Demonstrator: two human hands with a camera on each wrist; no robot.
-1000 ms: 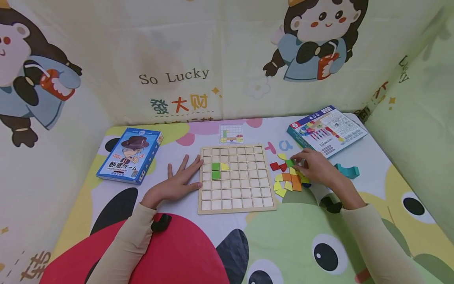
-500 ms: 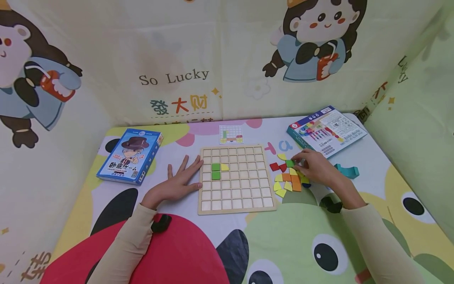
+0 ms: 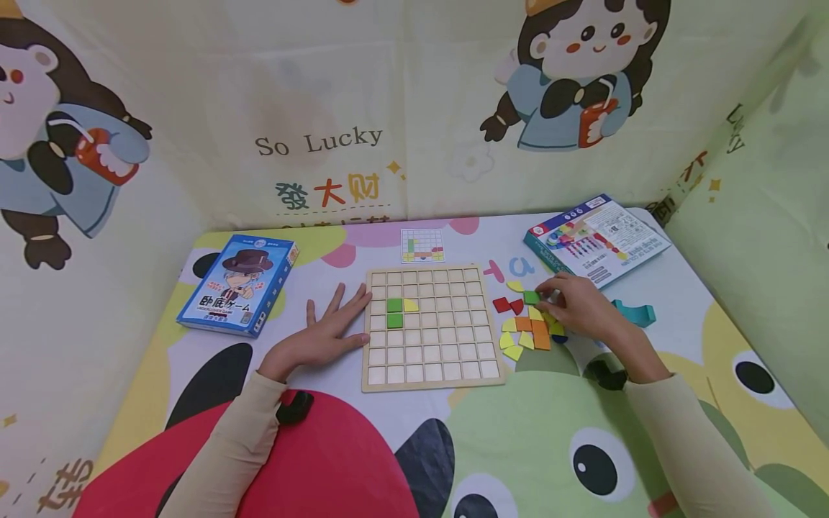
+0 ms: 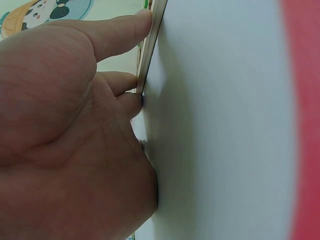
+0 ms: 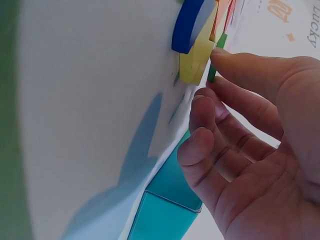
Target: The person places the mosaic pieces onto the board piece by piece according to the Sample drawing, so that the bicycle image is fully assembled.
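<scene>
A square wooden grid board [image 3: 432, 390] lies on the table, with two green square tiles [image 3: 394, 321] and a yellow tile [image 3: 411, 306] in its cells. My left hand [image 3: 324, 334] has its fingers spread, thumb and fingertips touching the board's left edge; the left wrist view shows the thumb [image 4: 122, 37] against that edge. My right hand [image 3: 573, 306] pinches another green square tile [image 3: 531, 297] between thumb and index finger, right of the board. Around it lie loose red tiles [image 3: 501, 304], orange tiles [image 3: 541, 334], yellow tiles [image 3: 513, 352] and a blue piece [image 5: 190, 25], partly hidden by the hand.
A pattern card [image 3: 422, 245] lies behind the board. On the left rests a blue game box [image 3: 236, 284]; at the back right is a second box [image 3: 596, 237]. A teal curved piece [image 3: 635, 312] sits right of my right hand. Printed curtains rise behind the table.
</scene>
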